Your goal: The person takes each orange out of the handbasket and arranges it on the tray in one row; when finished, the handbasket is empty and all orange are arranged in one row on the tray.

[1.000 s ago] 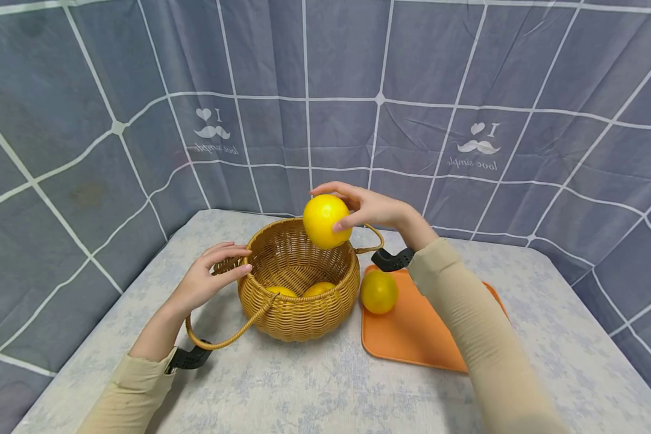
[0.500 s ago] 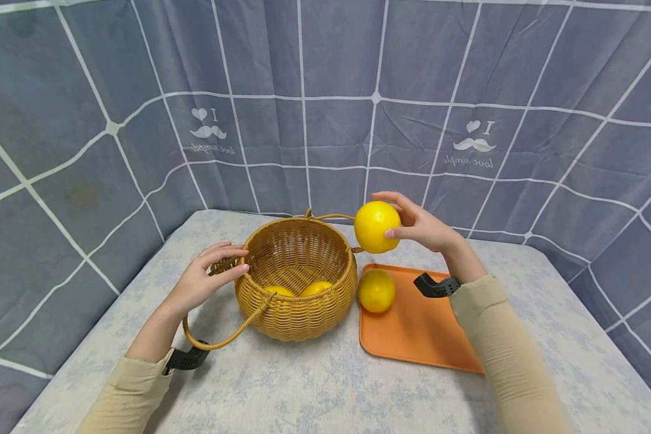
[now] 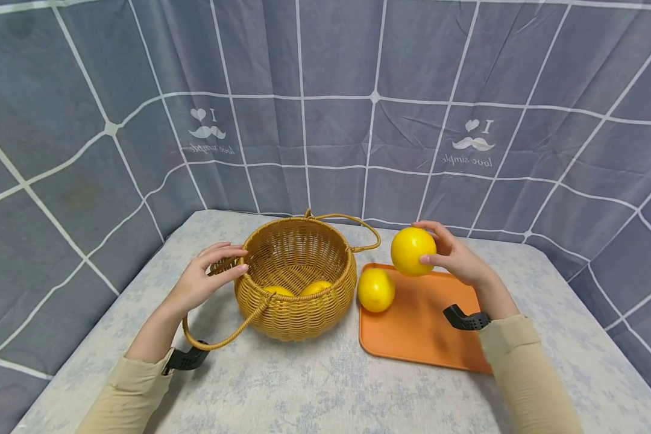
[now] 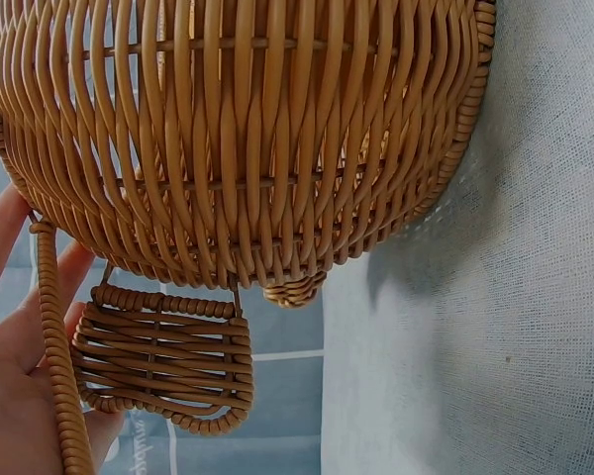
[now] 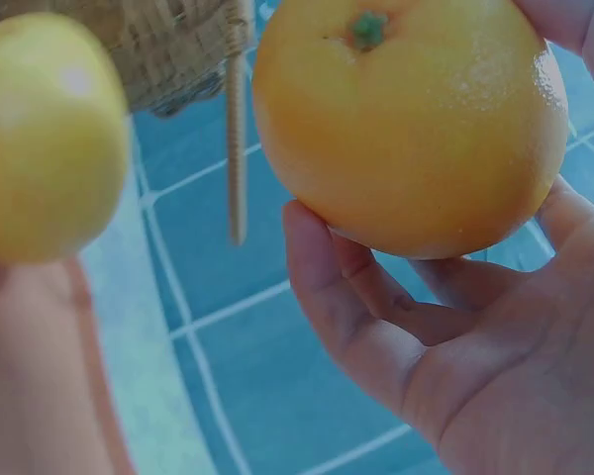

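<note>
My right hand (image 3: 458,259) holds a yellow orange (image 3: 413,251) between thumb and fingers, above the far part of an orange tray (image 3: 431,325). In the right wrist view this orange (image 5: 406,129) shows a green stem end. A second yellow orange (image 3: 377,290) sits at the tray's left side. My left hand (image 3: 198,280) touches the left rim of a wicker basket (image 3: 298,316) with its fingertips and thumb, fingers extended. A small woven flap (image 4: 163,356) hangs from the basket beside that hand. Inside lie two more yellow oranges (image 3: 317,288), partly hidden by the near rim.
One looped handle (image 3: 230,343) of the basket droops toward the front left, the other handle (image 3: 377,238) leans out at the back right. Everything stands on a pale patterned tablecloth (image 3: 282,392). A grey-blue checked curtain (image 3: 336,132) encloses the back and sides.
My right hand has carried its orange from above the basket's right rim rightward and lower, over the tray. The left hand has stayed at the basket rim.
</note>
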Demonstrator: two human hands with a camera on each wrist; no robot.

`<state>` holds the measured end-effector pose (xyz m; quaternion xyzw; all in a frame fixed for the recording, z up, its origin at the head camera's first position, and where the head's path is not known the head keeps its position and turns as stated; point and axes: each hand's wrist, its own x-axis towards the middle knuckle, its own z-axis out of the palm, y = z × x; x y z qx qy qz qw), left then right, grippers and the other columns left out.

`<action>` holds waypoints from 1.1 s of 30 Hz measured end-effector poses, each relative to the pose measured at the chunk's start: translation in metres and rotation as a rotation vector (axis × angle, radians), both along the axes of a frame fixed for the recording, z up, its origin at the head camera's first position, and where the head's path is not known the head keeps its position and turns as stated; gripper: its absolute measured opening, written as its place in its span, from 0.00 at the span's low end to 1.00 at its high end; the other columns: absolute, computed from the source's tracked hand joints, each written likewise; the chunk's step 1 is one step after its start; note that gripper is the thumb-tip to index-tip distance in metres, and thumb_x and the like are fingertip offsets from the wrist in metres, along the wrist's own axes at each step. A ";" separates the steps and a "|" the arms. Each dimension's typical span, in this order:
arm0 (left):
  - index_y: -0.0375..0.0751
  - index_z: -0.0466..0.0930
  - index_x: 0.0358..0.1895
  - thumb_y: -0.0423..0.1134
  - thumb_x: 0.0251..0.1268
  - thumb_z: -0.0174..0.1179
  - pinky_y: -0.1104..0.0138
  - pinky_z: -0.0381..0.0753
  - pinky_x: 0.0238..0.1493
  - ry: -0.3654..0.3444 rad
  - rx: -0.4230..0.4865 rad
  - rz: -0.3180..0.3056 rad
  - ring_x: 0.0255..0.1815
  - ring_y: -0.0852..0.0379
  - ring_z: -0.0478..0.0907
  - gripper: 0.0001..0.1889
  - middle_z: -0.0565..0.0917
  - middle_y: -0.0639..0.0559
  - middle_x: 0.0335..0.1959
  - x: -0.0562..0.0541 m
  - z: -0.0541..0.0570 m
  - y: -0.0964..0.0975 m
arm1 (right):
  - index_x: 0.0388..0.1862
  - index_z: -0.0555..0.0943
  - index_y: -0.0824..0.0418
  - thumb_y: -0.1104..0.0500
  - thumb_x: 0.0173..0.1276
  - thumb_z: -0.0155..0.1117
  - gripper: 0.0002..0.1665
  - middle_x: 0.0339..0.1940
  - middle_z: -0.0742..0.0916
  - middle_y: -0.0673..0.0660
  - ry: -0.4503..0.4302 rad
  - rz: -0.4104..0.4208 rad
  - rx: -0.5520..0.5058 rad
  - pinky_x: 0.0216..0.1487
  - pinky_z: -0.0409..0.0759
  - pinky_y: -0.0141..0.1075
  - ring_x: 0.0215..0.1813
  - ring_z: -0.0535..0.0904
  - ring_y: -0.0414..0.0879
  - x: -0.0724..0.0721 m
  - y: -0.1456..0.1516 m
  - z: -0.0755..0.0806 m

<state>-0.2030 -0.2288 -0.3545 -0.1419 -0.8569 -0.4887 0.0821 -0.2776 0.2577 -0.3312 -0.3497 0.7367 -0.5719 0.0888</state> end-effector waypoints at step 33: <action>0.42 0.79 0.56 0.47 0.61 0.63 0.39 0.49 0.65 0.001 -0.007 -0.001 0.72 0.48 0.50 0.21 0.69 0.47 0.64 0.000 0.000 0.001 | 0.69 0.61 0.57 0.58 0.65 0.64 0.36 0.65 0.68 0.65 -0.123 -0.301 0.222 0.57 0.67 0.49 0.60 0.66 0.60 0.026 0.033 -0.072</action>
